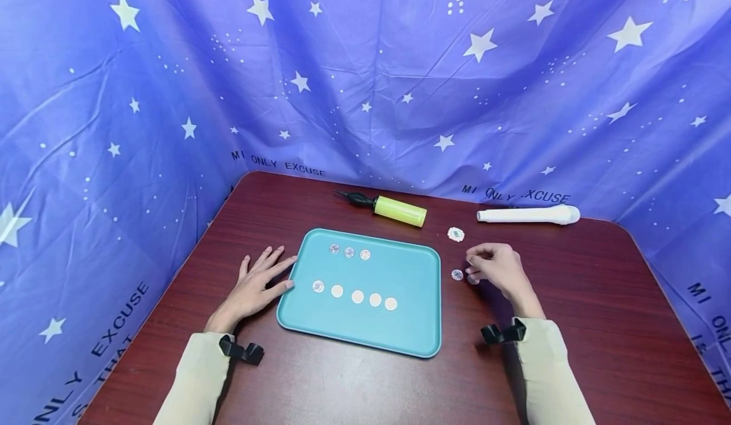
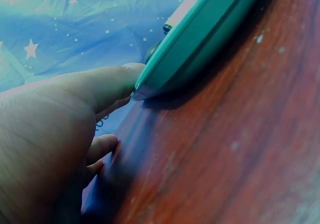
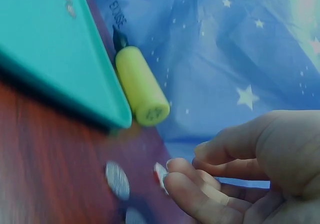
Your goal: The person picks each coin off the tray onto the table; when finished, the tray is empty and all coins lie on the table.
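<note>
A teal tray point(image 1: 365, 330) carries several small round discs: three patterned ones point(image 1: 349, 252) in an upper row, and below them a patterned disc point(image 1: 318, 287) followed by several pale discs point(image 1: 357, 297). My left hand point(image 1: 254, 288) lies spread at the tray's left edge, thumb and a finger touching the rim. To the right of the tray, my right hand point(image 1: 499, 271) hovers with loosely bent fingers over the table. No disc shows between its fingers in the right wrist view. Close by its fingertips lie a patterned disc point(image 1: 457, 274) and another disc point(image 3: 134, 216), partly out of frame.
A scalloped white disc point(image 1: 455, 234) lies beyond the right hand. Behind the tray is a yellow-green hand pump point(image 1: 400, 211) with a black nozzle. A white wand-like tube point(image 1: 528, 215) rests near the back right edge. Blue star-printed curtains point(image 1: 377, 95) enclose the dark red table point(image 1: 320, 380).
</note>
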